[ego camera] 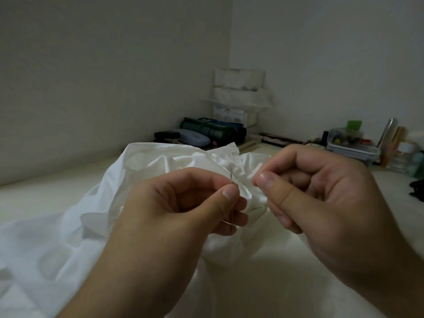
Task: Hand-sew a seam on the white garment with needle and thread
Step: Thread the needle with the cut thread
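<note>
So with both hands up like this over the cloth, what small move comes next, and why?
Probably bring the right hand across to the needle. The left hand pinches the needle upright above the white garment, while the right hand's pinched fingertips sit just beside it; any thread there is too fine to see.

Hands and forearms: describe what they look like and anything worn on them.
Both are bare. The left hand and right hand show no gloves, rings, watch or bracelet, and no sleeve reaches the visible forearms. The thumbnails are short and unpainted.
</note>
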`<move>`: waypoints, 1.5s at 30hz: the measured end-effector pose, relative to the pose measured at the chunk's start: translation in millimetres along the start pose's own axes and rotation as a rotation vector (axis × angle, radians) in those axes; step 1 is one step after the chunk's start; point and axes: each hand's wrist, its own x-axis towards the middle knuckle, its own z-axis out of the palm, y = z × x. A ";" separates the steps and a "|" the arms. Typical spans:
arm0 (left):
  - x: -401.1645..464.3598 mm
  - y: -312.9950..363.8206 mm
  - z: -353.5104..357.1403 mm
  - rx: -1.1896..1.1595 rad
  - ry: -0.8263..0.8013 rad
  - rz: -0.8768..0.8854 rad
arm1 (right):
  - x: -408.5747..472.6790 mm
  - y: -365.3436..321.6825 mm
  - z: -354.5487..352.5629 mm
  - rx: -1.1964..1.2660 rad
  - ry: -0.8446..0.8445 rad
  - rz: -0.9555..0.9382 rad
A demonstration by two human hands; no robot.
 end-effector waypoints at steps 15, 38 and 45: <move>-1.1 -0.7 -1.7 0.042 -0.010 0.039 | -1.5 0.7 4.3 -0.067 -0.001 -0.049; -0.8 -1.8 -3.1 0.089 -0.033 0.024 | -1.8 -0.5 5.4 -0.066 -0.017 -0.022; -1.0 -2.8 -3.7 0.123 -0.038 0.042 | -1.3 0.5 5.9 -0.060 -0.015 -0.021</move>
